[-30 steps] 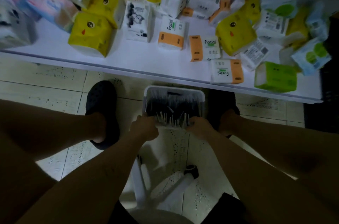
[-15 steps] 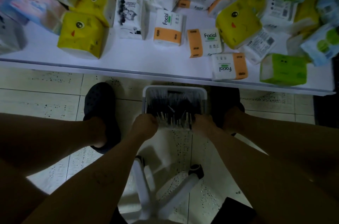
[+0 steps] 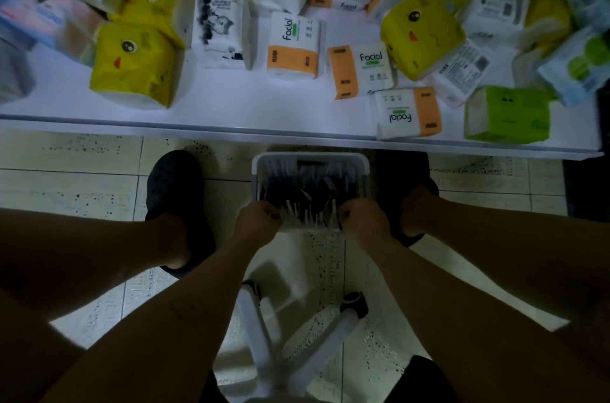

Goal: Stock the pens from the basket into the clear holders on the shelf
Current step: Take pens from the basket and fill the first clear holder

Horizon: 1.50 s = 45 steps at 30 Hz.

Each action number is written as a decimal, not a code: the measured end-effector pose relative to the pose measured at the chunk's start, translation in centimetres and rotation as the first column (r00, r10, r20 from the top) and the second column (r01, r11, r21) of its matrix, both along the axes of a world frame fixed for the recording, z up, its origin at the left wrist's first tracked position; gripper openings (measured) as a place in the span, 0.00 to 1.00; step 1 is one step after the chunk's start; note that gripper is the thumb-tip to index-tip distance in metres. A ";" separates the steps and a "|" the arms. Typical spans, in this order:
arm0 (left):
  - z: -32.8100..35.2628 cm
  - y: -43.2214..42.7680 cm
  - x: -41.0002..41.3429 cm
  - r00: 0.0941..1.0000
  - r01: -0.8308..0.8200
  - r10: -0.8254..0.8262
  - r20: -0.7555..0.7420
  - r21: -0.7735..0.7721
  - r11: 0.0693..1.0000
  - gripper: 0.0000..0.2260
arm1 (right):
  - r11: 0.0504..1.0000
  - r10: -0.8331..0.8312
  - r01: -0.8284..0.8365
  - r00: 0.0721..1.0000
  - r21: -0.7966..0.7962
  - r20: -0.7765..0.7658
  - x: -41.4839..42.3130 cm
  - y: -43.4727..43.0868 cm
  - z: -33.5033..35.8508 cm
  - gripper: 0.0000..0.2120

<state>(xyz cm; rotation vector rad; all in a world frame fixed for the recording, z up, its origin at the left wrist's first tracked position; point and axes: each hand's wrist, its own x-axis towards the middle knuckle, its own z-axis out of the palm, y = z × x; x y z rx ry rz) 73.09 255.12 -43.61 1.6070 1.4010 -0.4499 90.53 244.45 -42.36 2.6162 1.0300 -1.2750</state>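
Shelf spans the top of your view, white, strewn with tissue packs. Tiled floor below it. Both your forearms run straight down and forward between your knees, roughly parallel. White chair base sits under them. Basket stands on the floor just in front of the shelf edge, between your black shoes. Left hand is at its near-left corner, right hand at its near-right corner, knuckles up, fingers curled down at the near rim. Can't tell whether they clamp the rim, pens, or nothing. Pens fill the basket, dark barrels, pale ends toward you between your hands.
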 end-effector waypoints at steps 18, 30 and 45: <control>8.8 -1.4 0.3 0.896 -0.260 0.336 0.290 -0.272 0.927 0.10 | 0.962 -0.058 0.098 0.986 0.257 -0.159 -3.5 1.4 6.4 0.13; 14.8 -3.1 0.6 0.884 -0.186 0.219 0.413 -0.119 0.975 0.09 | 0.877 -0.075 0.108 0.993 0.467 -0.090 -4.9 0.5 14.0 0.11; 19.7 -2.9 0.5 0.704 -0.270 0.128 0.699 0.096 0.958 0.15 | 0.752 -0.160 0.158 0.986 0.640 -0.055 -5.2 0.6 20.2 0.12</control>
